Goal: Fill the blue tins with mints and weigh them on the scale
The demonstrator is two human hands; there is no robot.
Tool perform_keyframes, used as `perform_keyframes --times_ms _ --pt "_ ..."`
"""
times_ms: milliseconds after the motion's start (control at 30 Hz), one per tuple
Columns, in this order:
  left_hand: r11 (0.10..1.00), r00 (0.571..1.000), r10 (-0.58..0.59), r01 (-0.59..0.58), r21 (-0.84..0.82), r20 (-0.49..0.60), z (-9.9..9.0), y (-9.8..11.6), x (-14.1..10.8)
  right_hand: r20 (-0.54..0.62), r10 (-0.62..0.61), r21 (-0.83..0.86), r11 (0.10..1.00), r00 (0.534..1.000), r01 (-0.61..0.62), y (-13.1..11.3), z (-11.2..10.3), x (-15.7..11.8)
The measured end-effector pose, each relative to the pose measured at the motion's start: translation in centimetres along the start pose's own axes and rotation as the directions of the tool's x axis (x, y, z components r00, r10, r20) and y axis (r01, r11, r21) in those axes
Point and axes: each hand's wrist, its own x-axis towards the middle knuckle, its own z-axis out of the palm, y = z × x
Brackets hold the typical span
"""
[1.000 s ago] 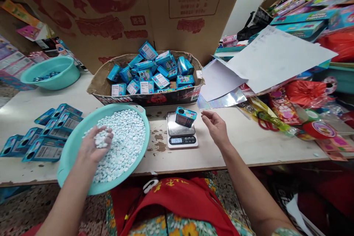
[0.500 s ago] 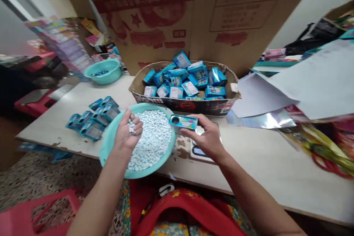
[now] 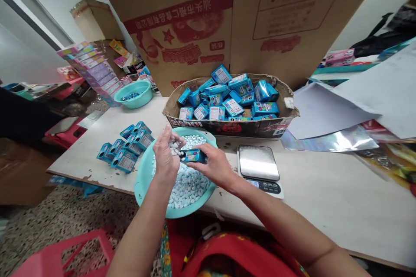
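Note:
Cupped over a turquoise basin (image 3: 142,186), my left hand (image 3: 166,156) holds a small heap of pale candies (image 3: 175,146). My right hand (image 3: 216,165) grips a small blue candy box (image 3: 194,156) lying on its side, its round opening against the candies in my left palm. Below both hands, many white and light-blue candies (image 3: 190,188) fill the basin. Right of the basin stands a digital scale (image 3: 259,164) with a bare metal plate and a lit display. Several blue boxes with round holes (image 3: 125,160) stand on the table to the left.
An open carton (image 3: 227,129) full of blue boxes sits behind the basin, before a big cardboard box (image 3: 247,17). A smaller turquoise bowl (image 3: 138,101) stands back left. Paper sheets (image 3: 328,108) and foil packaging lie at right. A red stool (image 3: 71,255) is at lower left.
My right hand has carried the blue box left, from over the scale to my left hand. The scale is now uncovered. My left palm has turned toward the box's opening.

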Motion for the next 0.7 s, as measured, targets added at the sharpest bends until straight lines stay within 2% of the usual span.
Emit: perform_keyframes --times_ms 200,367,533,700 --pt "0.997 0.997 0.068 -0.069 0.026 0.032 0.7 -0.6 0.3 -0.002 0.040 0.013 0.999 0.999 -0.040 0.2 -0.5 0.4" --pt "0.997 0.994 0.058 -0.062 0.046 0.091 1.4 -0.8 0.2 -0.022 0.074 0.059 0.996 0.997 -0.073 0.8 -1.0 0.3" --pt "0.989 0.984 0.060 -0.081 0.122 0.171 2.7 -1.4 -0.4 0.014 0.075 0.080 0.994 0.997 -0.075 1.1 -1.4 0.1" --pt "0.942 0.969 0.214 -0.239 0.237 0.127 3.7 -1.1 0.5 0.009 0.009 0.142 0.990 1.000 -0.010 0.7 -2.5 -0.6"
